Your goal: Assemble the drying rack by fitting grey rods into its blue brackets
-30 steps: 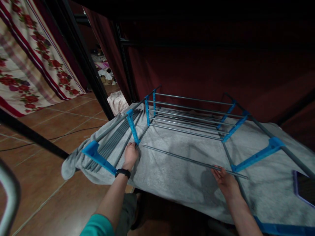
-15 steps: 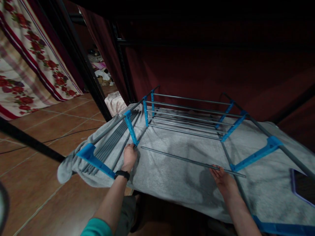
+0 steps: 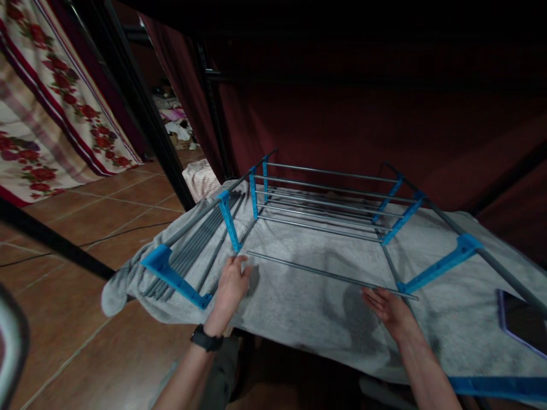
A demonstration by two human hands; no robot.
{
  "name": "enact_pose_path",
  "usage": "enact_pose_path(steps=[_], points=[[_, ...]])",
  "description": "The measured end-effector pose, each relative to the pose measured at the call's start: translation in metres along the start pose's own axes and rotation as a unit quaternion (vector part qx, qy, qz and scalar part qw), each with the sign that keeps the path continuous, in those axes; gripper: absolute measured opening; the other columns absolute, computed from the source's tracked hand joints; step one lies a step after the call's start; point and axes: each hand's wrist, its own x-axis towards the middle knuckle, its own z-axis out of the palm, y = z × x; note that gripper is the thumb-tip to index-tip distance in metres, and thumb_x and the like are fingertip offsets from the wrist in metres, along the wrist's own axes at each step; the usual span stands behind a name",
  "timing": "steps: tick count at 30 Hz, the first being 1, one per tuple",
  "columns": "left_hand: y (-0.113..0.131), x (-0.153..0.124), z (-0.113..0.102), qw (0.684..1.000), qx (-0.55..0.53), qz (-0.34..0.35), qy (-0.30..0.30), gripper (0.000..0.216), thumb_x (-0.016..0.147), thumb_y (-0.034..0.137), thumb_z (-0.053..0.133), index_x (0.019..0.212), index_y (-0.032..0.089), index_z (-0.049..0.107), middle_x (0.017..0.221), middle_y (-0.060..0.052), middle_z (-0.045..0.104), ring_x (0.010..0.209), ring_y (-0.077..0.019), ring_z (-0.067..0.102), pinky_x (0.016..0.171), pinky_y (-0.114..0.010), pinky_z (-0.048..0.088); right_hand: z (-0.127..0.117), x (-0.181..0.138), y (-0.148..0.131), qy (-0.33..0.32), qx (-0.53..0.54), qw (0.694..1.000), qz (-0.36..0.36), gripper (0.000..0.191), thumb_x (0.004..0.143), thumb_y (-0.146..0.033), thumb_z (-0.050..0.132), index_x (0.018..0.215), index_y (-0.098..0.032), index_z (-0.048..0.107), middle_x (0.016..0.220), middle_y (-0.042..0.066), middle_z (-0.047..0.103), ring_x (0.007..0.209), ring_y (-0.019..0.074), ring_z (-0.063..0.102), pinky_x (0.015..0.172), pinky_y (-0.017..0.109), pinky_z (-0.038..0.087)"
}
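Note:
A drying rack frame of grey tubes and blue plastic brackets (image 3: 229,221) lies on a grey blanket (image 3: 294,319). My left hand (image 3: 233,283) is beside the lower left tube, just below a blue bracket. Its fingers are apart and hold nothing. A thin grey metal rod (image 3: 307,269) spans most of the frame's width. My right hand (image 3: 388,310) holds it from below near its right end, with the fingers under it. The rod's left end is free, close to my left hand. Its right end reaches past the right bracket (image 3: 436,274).
Several loose grey tubes (image 3: 194,245) lie on the blanket at the left. A phone (image 3: 522,322) rests at the right. Black bed posts (image 3: 149,119) and a dark red curtain (image 3: 320,125) surround the bed. Another blue piece (image 3: 499,389) is at the lower right.
My left hand has let go of the lower left tube by the bracket and drawn slightly back, its fingers spreading. The rod and my right hand have barely moved.

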Motion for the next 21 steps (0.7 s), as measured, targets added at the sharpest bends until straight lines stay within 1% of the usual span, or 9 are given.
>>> enact_pose_path(steps=[2, 4, 7, 9, 11, 13, 15, 18, 21], points=[[0.0, -0.029, -0.016, 0.994, -0.025, -0.013, -0.105, 0.019, 0.067, 0.01, 0.076, 0.068, 0.026, 0.065, 0.082, -0.006, 0.064, 0.086, -0.0253, 0.06, 0.08, -0.03, 0.047, -0.003, -0.006, 0.002, -0.006, -0.044, 0.999, 0.01, 0.006, 0.079, -0.012, 0.061, 0.082, -0.017, 0.063, 0.08, 0.011, 0.077, 0.071, 0.0217, 0.077, 0.06, 0.029, 0.064], [-0.011, -0.055, -0.042, 0.987, 0.027, 0.015, -0.157, 0.017, 0.069, 0.022, 0.077, 0.061, 0.027, 0.063, 0.074, -0.007, 0.062, 0.078, -0.0259, 0.058, 0.075, -0.033, 0.046, 0.001, -0.014, 0.009, -0.025, -0.066, 0.997, 0.003, 0.012, 0.077, -0.014, 0.067, 0.089, -0.015, 0.068, 0.083, 0.012, 0.078, 0.07, 0.0209, 0.076, 0.061, 0.028, 0.063], [-0.043, -0.079, -0.094, 0.984, 0.13, 0.021, -0.122, 0.022, 0.073, 0.039, 0.072, 0.058, 0.03, 0.059, 0.067, -0.006, 0.061, 0.07, -0.0262, 0.059, 0.067, -0.036, 0.046, 0.028, -0.028, 0.022, -0.086, -0.052, 0.994, -0.038, 0.02, 0.071, -0.015, 0.073, 0.091, -0.015, 0.071, 0.085, 0.01, 0.079, 0.074, 0.0206, 0.076, 0.069, 0.03, 0.064], [-0.066, -0.082, -0.127, 0.985, 0.159, 0.016, -0.058, 0.022, 0.074, 0.049, 0.068, 0.063, 0.032, 0.059, 0.068, -0.005, 0.062, 0.068, -0.027, 0.06, 0.067, -0.039, 0.049, 0.065, -0.038, 0.03, -0.142, -0.042, 0.987, -0.062, 0.02, 0.07, -0.019, 0.075, 0.09, -0.016, 0.072, 0.087, 0.009, 0.079, 0.079, 0.0211, 0.076, 0.075, 0.032, 0.064], [-0.084, -0.074, -0.148, 0.986, 0.166, 0.026, 0.011, 0.023, 0.069, 0.055, 0.069, 0.073, 0.034, 0.061, 0.076, -0.005, 0.066, 0.075, -0.0294, 0.063, 0.072, -0.043, 0.053, 0.117, -0.046, 0.038, -0.2, -0.049, 0.976, -0.077, 0.02, 0.07, -0.021, 0.076, 0.09, -0.017, 0.073, 0.091, 0.009, 0.079, 0.083, 0.0206, 0.075, 0.079, 0.033, 0.063], [-0.094, -0.061, -0.154, 0.987, 0.151, 0.033, 0.036, 0.036, 0.062, 0.06, 0.072, 0.087, 0.036, 0.064, 0.085, -0.005, 0.07, 0.082, -0.0314, 0.066, 0.076, -0.046, 0.055, 0.178, -0.053, 0.049, -0.271, -0.058, 0.957, -0.08, 0.018, 0.071, -0.022, 0.075, 0.088, -0.017, 0.073, 0.089, 0.008, 0.079, 0.084, 0.0198, 0.075, 0.082, 0.033, 0.061], [-0.098, -0.047, -0.147, 0.99, 0.134, 0.029, 0.018, 0.044, 0.06, 0.063, 0.071, 0.094, 0.035, 0.066, 0.092, -0.006, 0.072, 0.086, -0.0321, 0.068, 0.079, -0.047, 0.056, 0.242, -0.057, 0.064, -0.324, -0.093, 0.938, -0.079, 0.012, 0.076, -0.023, 0.069, 0.086, -0.018, 0.071, 0.086, 0.005, 0.078, 0.084, 0.0182, 0.074, 0.084, 0.033, 0.06], [-0.099, -0.03, -0.127, 0.992, 0.128, 0.012, -0.016, 0.046, 0.063, 0.066, 0.068, 0.09, 0.029, 0.069, 0.095, -0.01, 0.074, 0.087, -0.0324, 0.07, 0.079, -0.046, 0.057, 0.326, -0.06, 0.092, -0.313, -0.246, 0.914, -0.072, 0.008, 0.086, -0.022, 0.059, 0.083, -0.02, 0.066, 0.077, 0.0, 0.074, 0.077, 0.0154, 0.071, 0.081, 0.032, 0.06], [-0.102, -0.018, -0.11, 0.992, 0.118, 0.01, -0.032, 0.05, 0.066, 0.066, 0.064, 0.091, 0.023, 0.069, 0.094, -0.011, 0.076, 0.085, -0.0328, 0.071, 0.079, -0.047, 0.056, 0.379, -0.055, 0.118, -0.302, -0.303, 0.901, -0.077, 0.008, 0.088, -0.024, 0.063, 0.086, -0.017, 0.067, 0.077, 0.003, 0.072, 0.078, 0.0191, 0.07, 0.077, 0.034, 0.06]])
